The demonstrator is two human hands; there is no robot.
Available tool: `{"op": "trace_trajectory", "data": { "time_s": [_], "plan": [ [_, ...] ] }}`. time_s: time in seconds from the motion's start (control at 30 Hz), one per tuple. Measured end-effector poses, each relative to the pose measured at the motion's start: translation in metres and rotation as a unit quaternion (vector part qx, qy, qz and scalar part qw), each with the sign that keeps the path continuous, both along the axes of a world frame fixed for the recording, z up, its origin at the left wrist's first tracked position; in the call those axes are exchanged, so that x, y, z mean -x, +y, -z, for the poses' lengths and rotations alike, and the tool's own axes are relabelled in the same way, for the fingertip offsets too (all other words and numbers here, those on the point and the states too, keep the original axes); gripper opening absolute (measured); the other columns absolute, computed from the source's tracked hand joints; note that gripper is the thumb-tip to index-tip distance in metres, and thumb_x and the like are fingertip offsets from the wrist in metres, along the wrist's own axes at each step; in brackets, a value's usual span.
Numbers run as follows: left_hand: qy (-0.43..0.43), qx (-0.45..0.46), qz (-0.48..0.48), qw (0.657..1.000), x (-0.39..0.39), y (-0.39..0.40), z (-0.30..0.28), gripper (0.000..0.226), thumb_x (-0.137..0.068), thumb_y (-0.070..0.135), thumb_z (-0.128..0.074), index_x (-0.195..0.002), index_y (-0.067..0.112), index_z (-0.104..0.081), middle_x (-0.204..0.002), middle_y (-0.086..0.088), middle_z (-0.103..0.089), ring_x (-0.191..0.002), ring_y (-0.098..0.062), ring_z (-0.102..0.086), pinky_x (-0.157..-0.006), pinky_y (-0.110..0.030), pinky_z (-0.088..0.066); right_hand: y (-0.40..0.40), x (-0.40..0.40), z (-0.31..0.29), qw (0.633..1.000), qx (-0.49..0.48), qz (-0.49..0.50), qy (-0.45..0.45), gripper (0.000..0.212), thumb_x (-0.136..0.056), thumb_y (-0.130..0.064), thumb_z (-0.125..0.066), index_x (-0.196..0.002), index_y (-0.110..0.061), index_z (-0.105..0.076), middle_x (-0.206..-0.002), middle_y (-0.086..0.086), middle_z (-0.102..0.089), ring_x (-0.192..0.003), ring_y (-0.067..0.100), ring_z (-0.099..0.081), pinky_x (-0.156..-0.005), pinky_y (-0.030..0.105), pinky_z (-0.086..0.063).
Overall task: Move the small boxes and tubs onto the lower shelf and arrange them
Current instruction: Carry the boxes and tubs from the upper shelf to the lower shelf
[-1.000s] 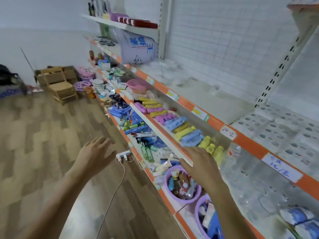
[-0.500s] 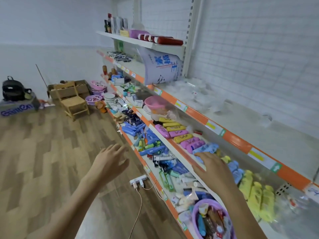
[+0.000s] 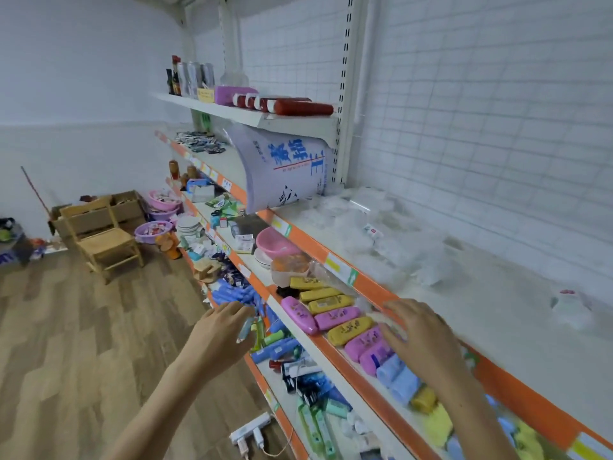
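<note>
Both arms reach toward a run of store shelving. The left hand (image 3: 220, 330) hangs with fingers loosely spread in front of the lower shelf (image 3: 265, 380), holding nothing; the right hand (image 3: 419, 330) is likewise spread and empty, poised over the row of yellow and purple cases (image 3: 331, 318) on the middle shelf (image 3: 351, 366), its fingertips near the orange price rail (image 3: 374, 290) of the shelf above. Whether it touches the cases cannot be told.

The task's small boxes (image 3: 243, 242) lie farther along the middle shelf, beside a pink tub (image 3: 273, 242) stacked on a white bowl (image 3: 263, 260); neither hand is close to them.

The lower shelf is already crowded with blue tubes (image 3: 232, 293) and green packs (image 3: 265, 333), so anything set down there would probably push loose stock over the front lip. A sweep of the right arm toward the boxes could drag the slick cases out of their row, or catch the crinkled bag of orange goods (image 3: 292, 265) just beyond them. The tilted sack (image 3: 285, 167) overhangs the boxes' end of the shelf and may be knocked when lifting out. A power strip (image 3: 248, 429) with its cord lies on the floor (image 3: 83, 343) below, a likely snag for feet or falling items.
</note>
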State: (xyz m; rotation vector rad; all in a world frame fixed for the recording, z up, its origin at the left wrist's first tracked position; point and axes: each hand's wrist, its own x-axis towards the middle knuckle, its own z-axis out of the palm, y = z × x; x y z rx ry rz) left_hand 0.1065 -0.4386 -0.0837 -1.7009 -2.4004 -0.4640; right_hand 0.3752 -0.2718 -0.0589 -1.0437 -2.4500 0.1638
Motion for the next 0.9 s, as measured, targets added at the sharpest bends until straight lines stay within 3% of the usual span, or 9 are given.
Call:
{"op": "trace_trajectory", "data": {
  "time_s": [0.1, 0.17, 0.43, 0.63, 0.77, 0.9],
  "plan": [
    [0.001, -0.022, 0.008, 1.0, 0.023, 0.059, -0.023, 0.034, -0.086, 0.032, -0.059, -0.117, 0.019, -0.06, -0.112, 0.0, -0.061, -0.103, -0.021, -0.058, -0.078, -0.032, -0.047, 0.053, 0.023, -0.022, 1.0, -0.021, -0.002, 0.018, 0.037, -0.082, -0.041, -0.048, -0.107, -0.021, -0.065, -0.105, -0.004, -0.066, -0.097, 0.022, -0.061, -0.082, 0.035, -0.047],
    [-0.009, -0.05, 0.019, 0.999, 0.034, 0.096, -0.039, 0.035, -0.088, 0.031, -0.058, -0.12, 0.018, -0.058, -0.117, 0.0, -0.059, -0.107, -0.019, -0.056, -0.079, -0.029, -0.045, 0.089, 0.037, -0.04, 0.999, -0.028, -0.004, 0.018, 0.03, -0.085, -0.034, -0.057, -0.111, -0.021, -0.063, -0.112, -0.005, -0.063, -0.105, 0.021, -0.057, -0.087, 0.032, -0.043],
    [-0.037, -0.084, 0.075, 0.993, 0.078, 0.233, -0.093, 0.03, -0.088, 0.025, -0.058, -0.117, 0.015, -0.058, -0.112, -0.001, -0.059, -0.091, -0.015, -0.057, -0.075, -0.026, -0.044, 0.202, 0.078, -0.086, 0.999, -0.048, 0.0, -0.007, 0.035, -0.089, -0.033, -0.053, -0.123, -0.023, -0.054, -0.125, -0.005, -0.055, -0.115, 0.016, -0.048, -0.09, 0.028, -0.037],
    [-0.041, 0.036, 0.122, 0.991, 0.12, 0.354, -0.088, 0.033, -0.089, 0.027, -0.056, -0.12, 0.017, -0.053, -0.121, -0.003, -0.052, -0.098, -0.013, -0.048, -0.081, -0.022, -0.038, 0.278, 0.118, -0.079, 0.994, 0.029, 0.013, -0.101, 0.039, -0.09, -0.034, -0.052, -0.127, -0.022, -0.049, -0.127, 0.0, -0.052, -0.116, 0.018, -0.048, -0.091, 0.031, -0.039],
    [-0.04, 0.082, 0.155, 0.984, 0.138, 0.415, -0.077, 0.051, -0.084, 0.031, -0.063, -0.131, 0.021, -0.045, -0.133, -0.001, -0.043, -0.113, -0.018, -0.046, -0.094, -0.031, -0.04, 0.308, 0.155, -0.071, 0.987, 0.138, -0.015, -0.076, 0.043, -0.092, -0.035, -0.051, -0.132, -0.021, -0.045, -0.132, 0.002, -0.047, -0.119, 0.018, -0.046, -0.097, 0.031, -0.038],
    [-0.024, 0.144, 0.221, 0.964, 0.152, 0.454, -0.066, 0.071, -0.079, 0.026, -0.07, -0.139, 0.02, -0.034, -0.144, -0.001, -0.032, -0.127, -0.019, -0.035, -0.107, -0.037, -0.032, 0.329, 0.19, -0.065, 0.984, 0.178, 0.011, -0.029, 0.039, -0.095, -0.035, -0.045, -0.131, -0.019, -0.047, -0.135, 0.005, -0.046, -0.119, 0.021, -0.047, -0.1, 0.033, -0.037]
  ]
}}
